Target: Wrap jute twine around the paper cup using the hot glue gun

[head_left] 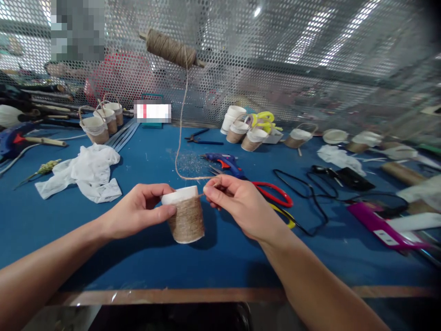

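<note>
A small white cup (188,220), wrapped in brown twine up to just below its rim, is tilted above the blue table. My left hand (144,207) is closed on its left side, thumb on the front and fingers at the rim. Just right of the rim, my right hand (229,195) pinches the twine (182,115). A short stretch of twine joins these fingers to the cup. From the same hand the strand runs left, then climbs to a twine spool (168,48) hanging on the perforated metal screen.
A blue glue gun (223,162), red-handled scissors (275,193) and pliers (203,138) lie beyond my hands. Several wrapped cups (253,140) stand at the back. White cloth (86,172) lies left; black cables (310,197) and a purple power strip (384,227) lie right.
</note>
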Tool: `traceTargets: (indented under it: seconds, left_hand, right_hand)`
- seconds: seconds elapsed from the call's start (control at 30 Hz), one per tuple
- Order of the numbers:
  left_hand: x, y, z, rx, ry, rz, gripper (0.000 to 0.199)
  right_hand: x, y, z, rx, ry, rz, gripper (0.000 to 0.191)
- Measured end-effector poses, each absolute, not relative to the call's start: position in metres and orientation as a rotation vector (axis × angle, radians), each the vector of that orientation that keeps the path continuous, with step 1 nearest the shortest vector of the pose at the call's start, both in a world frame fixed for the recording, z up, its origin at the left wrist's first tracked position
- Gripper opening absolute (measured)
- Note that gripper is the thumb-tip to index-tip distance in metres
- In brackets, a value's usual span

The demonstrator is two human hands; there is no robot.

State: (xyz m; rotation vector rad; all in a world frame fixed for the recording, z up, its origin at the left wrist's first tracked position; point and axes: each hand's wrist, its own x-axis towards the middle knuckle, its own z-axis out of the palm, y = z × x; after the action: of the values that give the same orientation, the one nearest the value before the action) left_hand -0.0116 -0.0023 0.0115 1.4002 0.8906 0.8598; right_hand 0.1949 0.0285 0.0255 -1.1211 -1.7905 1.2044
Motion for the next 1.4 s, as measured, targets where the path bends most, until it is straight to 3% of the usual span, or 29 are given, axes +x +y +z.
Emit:
traceTargets:
  seconds: [0.5, 0.83, 0.93, 1.0, 1.4]
  left_hand:
    - [-0.013, -0.003, 0.009, 1.292, 0.8, 0.911, 0.006]
    - [-0.013, 0.001, 0.007, 1.237, 0.696, 0.928, 0.014]
    - [-0.016, 0.01, 0.007, 1.176, 0.8, 1.108, 0.02]
    - [-0.02, 0.017, 0.004, 1.067, 0.944, 1.326, 0.008]
    - [-0.02, 0.024, -0.002, 0.979, 1.035, 1.317, 0.045]
  right_hand:
    - [0.19, 0.027, 0.024, -1.072, -1.851, 1.197, 0.016]
    - [0.193, 0.031, 0.025, -0.887, -1.816, 1.434, 0.021]
    - [0.197, 0.034, 0.024, -0.918, -1.84, 1.385, 0.019]
    - [0.198, 0.036, 0.024, -0.958, -1.888, 1.309, 0.018]
    - [0.201, 0.038, 0.025, -0.928, -1.941, 1.244, 0.021]
